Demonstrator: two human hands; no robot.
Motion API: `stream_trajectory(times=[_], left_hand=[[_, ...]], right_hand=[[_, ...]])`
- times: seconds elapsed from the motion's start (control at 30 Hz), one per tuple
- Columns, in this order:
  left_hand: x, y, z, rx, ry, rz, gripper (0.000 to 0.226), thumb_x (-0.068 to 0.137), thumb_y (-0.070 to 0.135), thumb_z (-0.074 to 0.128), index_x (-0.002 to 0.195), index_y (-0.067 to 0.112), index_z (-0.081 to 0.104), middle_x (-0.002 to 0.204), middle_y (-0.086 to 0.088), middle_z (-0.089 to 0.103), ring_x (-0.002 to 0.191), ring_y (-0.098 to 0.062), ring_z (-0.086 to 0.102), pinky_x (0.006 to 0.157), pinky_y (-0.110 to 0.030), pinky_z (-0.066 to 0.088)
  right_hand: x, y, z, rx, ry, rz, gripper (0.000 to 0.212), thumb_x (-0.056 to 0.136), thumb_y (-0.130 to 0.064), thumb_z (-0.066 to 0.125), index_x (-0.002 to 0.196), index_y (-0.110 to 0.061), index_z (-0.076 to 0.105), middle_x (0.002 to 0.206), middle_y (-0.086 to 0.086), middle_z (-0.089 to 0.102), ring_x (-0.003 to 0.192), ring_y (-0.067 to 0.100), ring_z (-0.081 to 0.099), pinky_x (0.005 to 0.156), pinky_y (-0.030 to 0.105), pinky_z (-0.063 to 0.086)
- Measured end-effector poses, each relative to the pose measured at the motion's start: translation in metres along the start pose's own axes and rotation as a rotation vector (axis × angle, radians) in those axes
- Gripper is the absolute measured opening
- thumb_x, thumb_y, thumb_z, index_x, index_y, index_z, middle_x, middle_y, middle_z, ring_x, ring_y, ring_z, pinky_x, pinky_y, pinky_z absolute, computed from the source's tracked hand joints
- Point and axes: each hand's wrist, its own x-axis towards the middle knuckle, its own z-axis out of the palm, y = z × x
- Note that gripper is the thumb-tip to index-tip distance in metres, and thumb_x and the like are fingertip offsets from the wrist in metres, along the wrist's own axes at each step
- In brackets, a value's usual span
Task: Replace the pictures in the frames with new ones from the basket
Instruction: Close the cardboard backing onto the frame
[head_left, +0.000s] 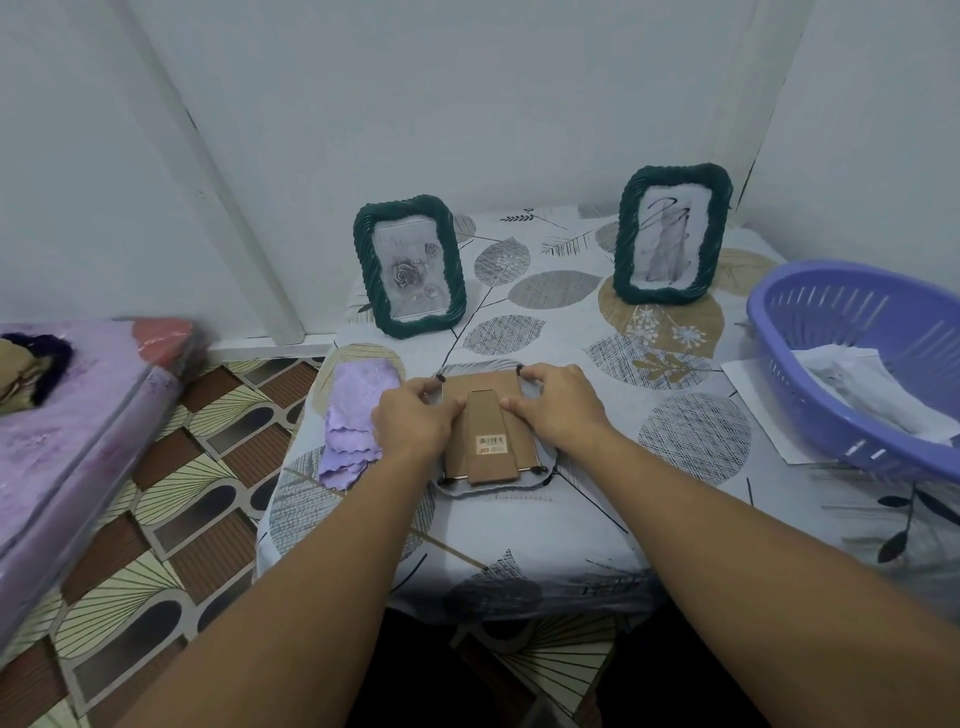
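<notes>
Currently a frame (488, 431) lies face down near the table's (571, 519) front edge, cardboard back and stand uppermost. Left hand (415, 415) and right hand (556, 405) rest on the back, fingers curled at the dark corner clips; neither lifts anything.

Risks, as judged:
- Forcing a clip could bend it or crack the glass beneath.
- The frame sits close to the front edge; a pull toward the body could slide it off.

Room: the cloth (353, 421) lies just left. Two upright frames (408, 265) (670, 234) stand well behind. The basket (857, 364), holding new pictures, overhangs the right side; open table lies between.
</notes>
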Motion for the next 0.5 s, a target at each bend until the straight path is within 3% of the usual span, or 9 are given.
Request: stream_trajectory(times=[0.2,0.33,0.5], left_hand=[[-0.0016,-0.0007,0.0005,0.051,0.012,0.055,0.042,0.073,0.049,0.083,0.113,0.039,0.073,0.105,-0.003,0.069,0.098,-0.026,0.066,0.089,-0.045,0.057],[-0.0031,0.0004,-0.0014,0.023,-0.001,0.053,0.035,0.079,0.040,0.084,0.112,0.031,0.077,0.100,0.000,0.071,0.098,-0.023,0.067,0.091,-0.042,0.056],[-0.0015,-0.0001,-0.0016,-0.018,-0.028,0.029,0.037,0.080,0.036,0.085,0.116,0.026,0.077,0.107,-0.001,0.076,0.099,-0.017,0.067,0.093,-0.035,0.055]], right_hand=[[-0.0004,0.0000,0.0003,0.010,0.001,0.005,0.059,0.087,-0.054,0.075,0.140,-0.031,0.060,0.134,0.009,0.052,0.124,0.029,0.055,0.107,0.043,0.045],[-0.0013,0.0002,-0.0001,0.022,-0.003,-0.001,0.056,0.087,-0.054,0.074,0.138,-0.033,0.062,0.133,0.009,0.052,0.124,0.029,0.055,0.108,0.044,0.045],[-0.0019,-0.0008,-0.0008,0.027,-0.004,-0.011,0.042,0.088,-0.052,0.073,0.128,-0.040,0.068,0.126,0.009,0.051,0.119,0.030,0.057,0.106,0.043,0.046]])
